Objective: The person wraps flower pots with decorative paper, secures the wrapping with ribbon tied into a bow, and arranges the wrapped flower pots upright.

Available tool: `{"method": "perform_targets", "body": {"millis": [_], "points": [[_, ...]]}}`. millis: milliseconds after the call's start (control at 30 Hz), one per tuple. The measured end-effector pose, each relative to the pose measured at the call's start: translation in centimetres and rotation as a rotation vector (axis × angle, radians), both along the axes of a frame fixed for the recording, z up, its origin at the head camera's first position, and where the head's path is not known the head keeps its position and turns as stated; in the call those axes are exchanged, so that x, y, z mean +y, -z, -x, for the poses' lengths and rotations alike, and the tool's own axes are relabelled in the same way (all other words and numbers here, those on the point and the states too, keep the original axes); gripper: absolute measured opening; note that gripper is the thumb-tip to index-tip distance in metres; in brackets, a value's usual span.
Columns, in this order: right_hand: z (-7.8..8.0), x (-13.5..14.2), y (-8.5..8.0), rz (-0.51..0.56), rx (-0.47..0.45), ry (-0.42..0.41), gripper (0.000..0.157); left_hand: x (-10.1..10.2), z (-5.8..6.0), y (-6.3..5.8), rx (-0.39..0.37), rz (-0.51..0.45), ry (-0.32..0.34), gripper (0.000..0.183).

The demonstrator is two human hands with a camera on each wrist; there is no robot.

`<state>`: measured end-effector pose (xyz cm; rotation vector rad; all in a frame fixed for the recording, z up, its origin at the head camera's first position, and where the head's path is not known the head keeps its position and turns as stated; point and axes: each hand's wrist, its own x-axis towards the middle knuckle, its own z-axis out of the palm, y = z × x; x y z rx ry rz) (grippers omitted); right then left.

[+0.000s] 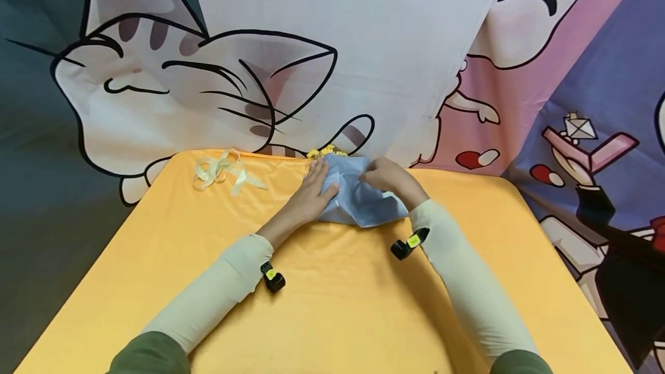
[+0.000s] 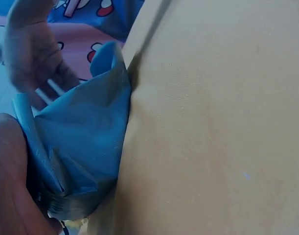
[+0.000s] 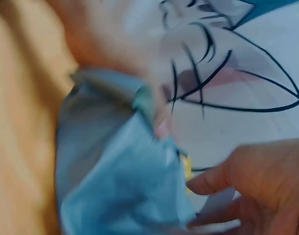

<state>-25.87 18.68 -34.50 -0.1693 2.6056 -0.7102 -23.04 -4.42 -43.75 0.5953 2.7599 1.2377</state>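
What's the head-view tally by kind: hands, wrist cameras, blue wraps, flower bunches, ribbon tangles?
Left hand, right hand: 2
Wrist cameras: 2
Blue wrap: 1
Yellow flower bunch: 1
Ribbon tangle: 1
Total: 7

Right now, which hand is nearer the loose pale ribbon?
The left hand: in the head view, it rests on the blue wrapping, right of the ribbon; the right hand is farther right, by the wrapping's upper right side.

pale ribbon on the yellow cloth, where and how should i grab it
The pale ribbon is probably best pinched at the end trailing right, coming from above on its right side: that strip extends beyond the bunched loops.
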Motion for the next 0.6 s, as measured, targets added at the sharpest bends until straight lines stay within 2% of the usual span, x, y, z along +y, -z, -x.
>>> {"method": "perform_targets", "body": {"millis": [33,100,200,300,400,467,600], "points": [[-0.3,0.5,0.1,-0.069,0.042,0.024,0.054,0.0,0.0,-0.1,0.003,0.008,0.001,0.083],[-0.8,1.6,0.5,-0.192,0.047,0.062,0.065,0.1,0.1,-0.1,0.017,0.023,0.002,0.083],[-1.3,3.0,1.1,-0.232,-0.065,0.13,0.075,0.1,0.3,0.0,0.071,0.036,0.02,0.081],[-1.6,4.0,1.8,-0.175,-0.161,0.212,0.074,0.1,0.5,0.0,0.143,0.048,0.067,0.067],[-1.4,4.9,2.7,-0.105,-0.186,0.259,0.063,0.2,0.8,-0.7,0.178,0.118,0.132,0.045],[-1.1,5.5,3.2,-0.088,-0.176,0.261,0.058,0.4,0.9,-1.5,0.171,0.187,0.165,0.041],[-0.4,6.5,4.0,0.013,-0.186,0.281,0.057,1.4,1.1,-3.0,0.094,0.294,0.181,0.048]]}}
